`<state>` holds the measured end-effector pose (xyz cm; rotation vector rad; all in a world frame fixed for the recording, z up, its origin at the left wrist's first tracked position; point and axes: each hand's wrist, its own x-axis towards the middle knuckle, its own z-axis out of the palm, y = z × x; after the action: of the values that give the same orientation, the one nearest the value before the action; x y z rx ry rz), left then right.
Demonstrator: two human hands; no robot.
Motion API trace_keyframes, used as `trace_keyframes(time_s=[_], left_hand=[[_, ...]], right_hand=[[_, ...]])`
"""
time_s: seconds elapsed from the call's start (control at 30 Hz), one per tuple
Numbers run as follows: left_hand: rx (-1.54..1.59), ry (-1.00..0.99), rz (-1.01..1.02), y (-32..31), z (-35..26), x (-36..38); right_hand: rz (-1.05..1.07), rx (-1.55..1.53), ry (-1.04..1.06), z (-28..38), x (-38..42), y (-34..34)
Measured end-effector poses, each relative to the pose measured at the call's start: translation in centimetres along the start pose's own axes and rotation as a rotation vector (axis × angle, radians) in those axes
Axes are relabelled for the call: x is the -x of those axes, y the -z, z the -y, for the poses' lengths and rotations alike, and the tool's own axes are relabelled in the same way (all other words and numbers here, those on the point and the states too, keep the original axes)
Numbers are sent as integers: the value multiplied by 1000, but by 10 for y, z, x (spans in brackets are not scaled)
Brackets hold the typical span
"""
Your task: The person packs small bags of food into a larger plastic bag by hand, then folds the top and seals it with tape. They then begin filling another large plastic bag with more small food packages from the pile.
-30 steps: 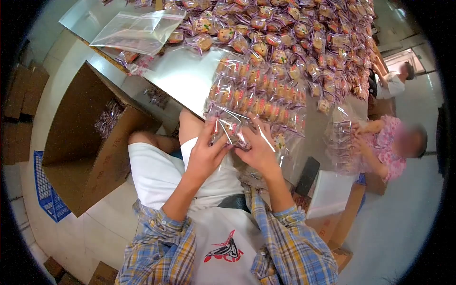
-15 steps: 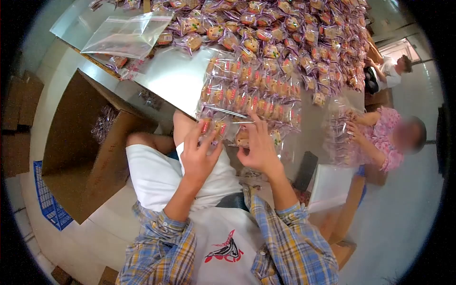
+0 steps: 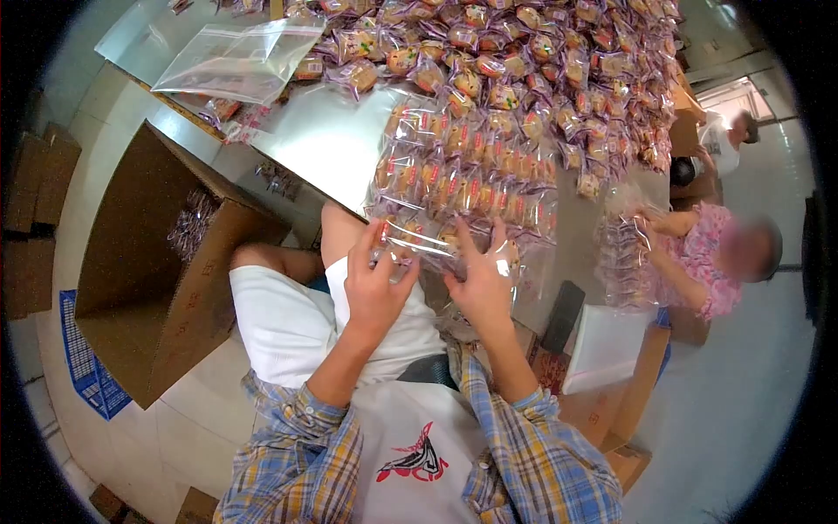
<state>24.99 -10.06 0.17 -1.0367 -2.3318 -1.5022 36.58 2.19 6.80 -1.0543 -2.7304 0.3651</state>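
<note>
On the table edge in front of me lies a clear plastic bag filled with rows of individually wrapped small cakes. My left hand is at the bag's near left corner, fingers and thumb bent around the film. At the near right part, my right hand grips the same bag, its fingers bent over the film and thumb underneath. Between the hands the glossy film is stretched over the nearest row of cakes. The fingertips are partly covered by reflections on the plastic.
Loose wrapped cakes are heaped across the back of the table. Flat clear bags lie at the back left. An open cardboard box stands left, beside a blue crate. At right a co-worker in a pink top holds another filled bag.
The bag's film edge has come down toward me over the nearest row of cakes. Both hands have shifted slightly, and the right hand's fingers are now lower over the bag.
</note>
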Motion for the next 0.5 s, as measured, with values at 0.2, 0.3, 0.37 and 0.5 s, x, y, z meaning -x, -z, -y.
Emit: trace_keyframes(time_s=[0.2,0.3,0.37,0.5], left_hand=[[26,5,18,2,2,1],[87,49,73,4,4,3],[116,63,86,4,4,6],[130,39,66,3,6,6]], right_hand=[[-92,-41,16,-19,9,-19],[-15,-131,-33,-25,7,-14],[55,-181,-18,-30,5,-13],[30,-433,-42,-34,6,-19]])
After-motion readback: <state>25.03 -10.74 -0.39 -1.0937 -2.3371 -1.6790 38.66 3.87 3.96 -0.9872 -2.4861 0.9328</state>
